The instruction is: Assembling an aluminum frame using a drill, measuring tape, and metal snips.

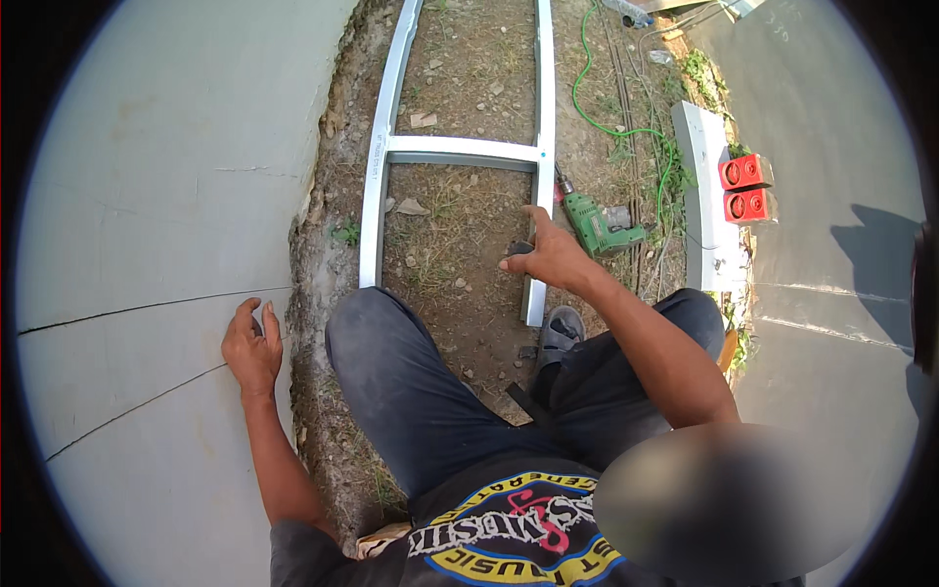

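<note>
My left hand (253, 349) is at the pale grey concrete slab on the left, its fingers loosely bent and apart, with nothing seen in them. My right hand (556, 256) is over the right rail of a silver metal frame (460, 147), near its close end. A small dark object (519, 248) shows between its thumb and fingers; its kind I cannot make out. The index finger reaches forward along the rail. Just beyond that hand, a green power drill (597, 225) lies on its side on the ground, its chuck against the rail.
A green cord (626, 132) curls over the soil on the far right. Two red socket boxes (746, 189) sit beside a white metal channel (699, 186). The concrete slab (176, 176) has a broken edge. My sandalled foot (560, 333) stands by the rail's end.
</note>
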Motion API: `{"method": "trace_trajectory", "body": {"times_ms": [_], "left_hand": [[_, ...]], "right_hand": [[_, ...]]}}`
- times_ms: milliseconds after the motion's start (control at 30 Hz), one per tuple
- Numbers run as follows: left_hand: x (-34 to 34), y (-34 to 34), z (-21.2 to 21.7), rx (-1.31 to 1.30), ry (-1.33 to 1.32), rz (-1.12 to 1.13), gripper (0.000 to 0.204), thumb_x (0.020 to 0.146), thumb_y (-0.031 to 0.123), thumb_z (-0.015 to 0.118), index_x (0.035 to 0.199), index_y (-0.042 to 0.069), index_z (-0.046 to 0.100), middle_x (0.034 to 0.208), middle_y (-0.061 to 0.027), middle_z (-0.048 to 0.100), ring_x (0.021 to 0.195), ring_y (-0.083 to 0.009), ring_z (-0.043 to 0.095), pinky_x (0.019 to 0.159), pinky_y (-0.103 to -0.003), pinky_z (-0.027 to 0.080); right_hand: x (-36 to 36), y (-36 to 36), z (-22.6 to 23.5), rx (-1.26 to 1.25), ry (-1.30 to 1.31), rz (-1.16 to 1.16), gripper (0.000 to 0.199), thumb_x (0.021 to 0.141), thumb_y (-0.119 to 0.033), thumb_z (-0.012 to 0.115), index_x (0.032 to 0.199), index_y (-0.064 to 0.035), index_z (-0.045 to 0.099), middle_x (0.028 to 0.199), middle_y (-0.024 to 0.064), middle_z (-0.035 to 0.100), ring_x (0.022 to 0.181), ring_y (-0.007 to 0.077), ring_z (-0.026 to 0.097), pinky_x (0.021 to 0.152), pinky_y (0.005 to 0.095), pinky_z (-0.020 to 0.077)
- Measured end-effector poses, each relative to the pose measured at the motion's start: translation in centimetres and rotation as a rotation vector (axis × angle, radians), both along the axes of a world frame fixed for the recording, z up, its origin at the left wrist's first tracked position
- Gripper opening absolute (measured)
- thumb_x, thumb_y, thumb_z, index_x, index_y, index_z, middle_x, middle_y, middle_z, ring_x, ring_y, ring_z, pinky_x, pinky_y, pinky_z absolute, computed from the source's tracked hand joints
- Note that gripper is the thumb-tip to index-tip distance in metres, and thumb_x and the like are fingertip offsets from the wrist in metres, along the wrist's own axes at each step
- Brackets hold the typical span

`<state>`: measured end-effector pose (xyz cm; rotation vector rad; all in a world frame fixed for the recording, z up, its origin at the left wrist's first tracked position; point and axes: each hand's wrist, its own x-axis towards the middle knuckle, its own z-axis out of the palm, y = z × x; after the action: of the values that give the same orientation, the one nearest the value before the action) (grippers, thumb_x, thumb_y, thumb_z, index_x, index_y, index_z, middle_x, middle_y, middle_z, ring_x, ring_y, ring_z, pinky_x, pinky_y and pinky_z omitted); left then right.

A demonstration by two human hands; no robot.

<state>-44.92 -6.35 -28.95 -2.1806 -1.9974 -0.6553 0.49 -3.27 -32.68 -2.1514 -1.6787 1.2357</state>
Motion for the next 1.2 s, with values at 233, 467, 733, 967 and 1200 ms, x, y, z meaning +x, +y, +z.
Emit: {"method": "trace_trajectory", "body": {"times_ms": [233, 467, 733, 967, 1200], "left_hand": [[1.0, 0.7, 0.1, -0.193, -0.491, 0.278, 0.014, 0.094, 0.017, 0.069, 0.095, 0.002, 0.068, 0.058, 0.0004, 0.048, 0.051, -0.0133, 0.038, 0.048, -0.031, 0.032], [9.0, 0.5, 0.5, -0.739, -1.797, 0.432, 0.020, 0.097, 0.020, 0.062, 0.108, 0.004, 0.061, 0.078, -0.0015, 0.054, 0.066, -0.0119, 0.051, 0.055, -0.023, 0.039], [19.6, 1.6, 2.1, -1.013, -1.856, 0.225, 0.029, 0.093, -0.010, 0.053, 0.121, -0.007, 0.059, 0.105, -0.0185, 0.069, 0.098, -0.0298, 0.072, 0.087, -0.036, 0.063], [22.1, 1.4, 3.3, -1.037, -1.708, 0.246, 0.023, 0.097, -0.003, 0.058, 0.119, -0.007, 0.060, 0.100, -0.0186, 0.070, 0.086, -0.0262, 0.074, 0.072, -0.032, 0.065], [22.8, 0.8, 1.9, -1.054, -1.660, 0.234, 0.019, 0.097, 0.001, 0.060, 0.115, -0.006, 0.061, 0.097, -0.0164, 0.070, 0.082, -0.0223, 0.073, 0.064, -0.028, 0.062]], "right_hand": [[22.2, 1.1, 3.6, 0.216, -0.338, 0.000, 0.071, 0.075, -0.030, 0.082, 0.133, -0.0040, 0.051, 0.110, 0.0246, 0.069, 0.104, 0.0408, 0.066, 0.092, 0.0458, 0.0511], [25.0, -13.6, -14.0, 0.151, -0.409, -0.092, 0.046, 0.089, -0.033, 0.067, 0.126, -0.0064, 0.058, 0.122, 0.0235, 0.060, 0.117, 0.0423, 0.057, 0.099, 0.0549, 0.0421], [25.6, -8.3, -19.9, 0.692, -0.697, 0.149, 0.041, 0.095, -0.034, 0.058, 0.127, -0.0081, 0.057, 0.130, 0.0197, 0.053, 0.126, 0.0391, 0.047, 0.112, 0.0622, 0.0262], [26.7, -3.6, -18.5, 0.326, -0.562, 0.369, 0.042, 0.091, -0.031, 0.060, 0.122, -0.0033, 0.056, 0.105, 0.0163, 0.057, 0.110, 0.0350, 0.054, 0.111, 0.0621, 0.0290], [28.3, -1.8, -14.5, 0.574, -0.579, 0.689, 0.035, 0.092, -0.024, 0.057, 0.122, -0.0065, 0.053, 0.095, 0.0133, 0.056, 0.096, 0.0280, 0.054, 0.089, 0.0421, 0.0370]]}}
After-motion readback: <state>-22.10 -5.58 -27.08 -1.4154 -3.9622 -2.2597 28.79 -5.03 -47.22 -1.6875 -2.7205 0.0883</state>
